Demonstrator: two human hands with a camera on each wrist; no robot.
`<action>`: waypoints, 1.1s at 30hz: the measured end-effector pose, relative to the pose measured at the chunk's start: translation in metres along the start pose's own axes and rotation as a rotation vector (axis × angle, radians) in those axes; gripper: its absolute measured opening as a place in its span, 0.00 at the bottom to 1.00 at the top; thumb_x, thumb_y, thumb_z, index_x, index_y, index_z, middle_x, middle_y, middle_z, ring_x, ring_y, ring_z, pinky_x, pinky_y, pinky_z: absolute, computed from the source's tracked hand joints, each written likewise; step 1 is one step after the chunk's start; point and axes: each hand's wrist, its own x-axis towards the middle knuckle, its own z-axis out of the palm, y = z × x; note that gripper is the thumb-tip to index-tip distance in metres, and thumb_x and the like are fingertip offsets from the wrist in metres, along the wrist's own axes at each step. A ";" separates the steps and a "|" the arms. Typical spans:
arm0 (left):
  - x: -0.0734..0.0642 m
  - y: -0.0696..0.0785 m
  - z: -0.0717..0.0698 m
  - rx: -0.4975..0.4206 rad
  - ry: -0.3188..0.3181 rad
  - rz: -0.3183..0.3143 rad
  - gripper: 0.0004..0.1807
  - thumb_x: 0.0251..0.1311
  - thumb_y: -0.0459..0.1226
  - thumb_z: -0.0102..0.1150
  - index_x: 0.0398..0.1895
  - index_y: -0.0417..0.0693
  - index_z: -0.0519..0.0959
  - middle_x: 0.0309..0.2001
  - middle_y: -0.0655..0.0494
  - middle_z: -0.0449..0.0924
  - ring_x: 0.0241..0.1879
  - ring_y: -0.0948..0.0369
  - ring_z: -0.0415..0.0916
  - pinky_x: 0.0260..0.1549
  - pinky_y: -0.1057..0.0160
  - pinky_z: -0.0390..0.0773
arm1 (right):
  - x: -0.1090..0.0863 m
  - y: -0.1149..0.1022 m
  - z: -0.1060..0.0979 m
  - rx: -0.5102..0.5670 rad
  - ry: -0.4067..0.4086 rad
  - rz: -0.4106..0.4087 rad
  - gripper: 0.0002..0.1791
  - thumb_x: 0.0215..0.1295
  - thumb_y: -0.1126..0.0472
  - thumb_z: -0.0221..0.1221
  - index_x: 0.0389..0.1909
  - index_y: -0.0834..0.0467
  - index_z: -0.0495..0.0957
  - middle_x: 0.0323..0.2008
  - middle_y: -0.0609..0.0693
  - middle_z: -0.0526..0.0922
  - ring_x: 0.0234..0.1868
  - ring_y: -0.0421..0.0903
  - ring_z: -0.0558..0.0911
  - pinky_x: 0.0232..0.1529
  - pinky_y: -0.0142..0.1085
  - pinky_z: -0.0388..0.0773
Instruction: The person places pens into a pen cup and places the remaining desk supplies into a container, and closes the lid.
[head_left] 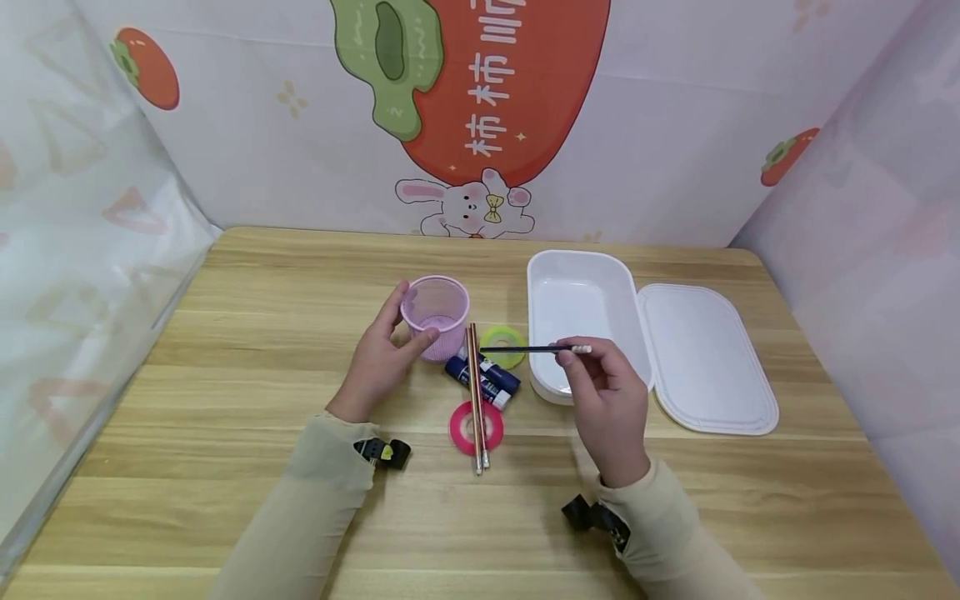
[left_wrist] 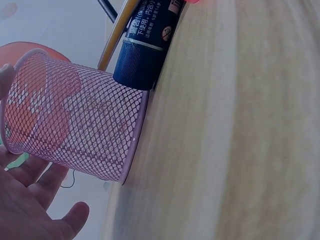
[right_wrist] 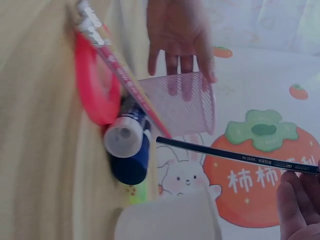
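Note:
My left hand (head_left: 378, 364) holds a pink mesh pen holder (head_left: 438, 342), its thumb by the near rim and fingers along the left side. Upright on the table, the holder (left_wrist: 75, 115) shows nothing inside. Between thumb and fingers, my right hand (head_left: 615, 408) pinches a dark pencil (head_left: 525, 349) near its white eraser end. This pencil (right_wrist: 235, 154) is level in the air, its other end pointing left. Beneath it lie dark blue glue sticks (head_left: 491, 385). Two pencils (head_left: 476, 392) with metallic-looking barrels lean across them and over a pink-red tape roll (head_left: 455, 427).
A yellow-green tape roll (head_left: 510, 360) lies behind the glue sticks. To the right stands a white plastic box (head_left: 536, 367), with its white lid (head_left: 712, 358) flat beside it. A printed cloth (head_left: 300, 167) hangs behind the wooden table (head_left: 225, 400).

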 end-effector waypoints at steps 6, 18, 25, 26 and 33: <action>-0.002 0.001 -0.002 0.008 0.004 -0.011 0.50 0.64 0.54 0.64 0.82 0.57 0.47 0.78 0.54 0.53 0.76 0.51 0.53 0.73 0.40 0.52 | 0.010 -0.004 0.004 0.051 0.031 0.020 0.08 0.68 0.72 0.61 0.45 0.72 0.79 0.42 0.60 0.84 0.42 0.44 0.86 0.47 0.36 0.84; 0.001 0.000 0.000 0.010 -0.001 0.000 0.50 0.64 0.53 0.65 0.82 0.57 0.46 0.78 0.54 0.54 0.76 0.51 0.53 0.73 0.41 0.53 | 0.019 -0.014 0.006 0.150 0.101 0.003 0.11 0.67 0.73 0.61 0.46 0.76 0.78 0.42 0.59 0.84 0.41 0.47 0.87 0.47 0.37 0.84; 0.001 0.000 0.001 -0.005 -0.003 -0.005 0.49 0.65 0.51 0.65 0.82 0.58 0.46 0.78 0.54 0.54 0.76 0.52 0.53 0.73 0.41 0.53 | 0.025 -0.024 0.006 0.240 0.146 -0.045 0.10 0.65 0.77 0.60 0.45 0.78 0.77 0.41 0.59 0.84 0.40 0.48 0.87 0.47 0.38 0.85; 0.001 0.000 0.001 -0.007 -0.004 -0.006 0.49 0.65 0.52 0.65 0.82 0.58 0.46 0.78 0.54 0.54 0.76 0.52 0.53 0.73 0.41 0.53 | 0.025 -0.025 0.007 0.254 0.149 -0.048 0.10 0.65 0.77 0.60 0.45 0.79 0.76 0.41 0.59 0.84 0.40 0.48 0.87 0.47 0.39 0.85; 0.001 0.000 0.001 -0.004 0.002 -0.002 0.49 0.64 0.53 0.65 0.82 0.59 0.47 0.78 0.55 0.54 0.76 0.52 0.53 0.72 0.41 0.53 | 0.026 -0.027 0.013 0.273 0.124 -0.026 0.11 0.66 0.76 0.60 0.46 0.77 0.77 0.42 0.59 0.84 0.40 0.48 0.87 0.48 0.39 0.84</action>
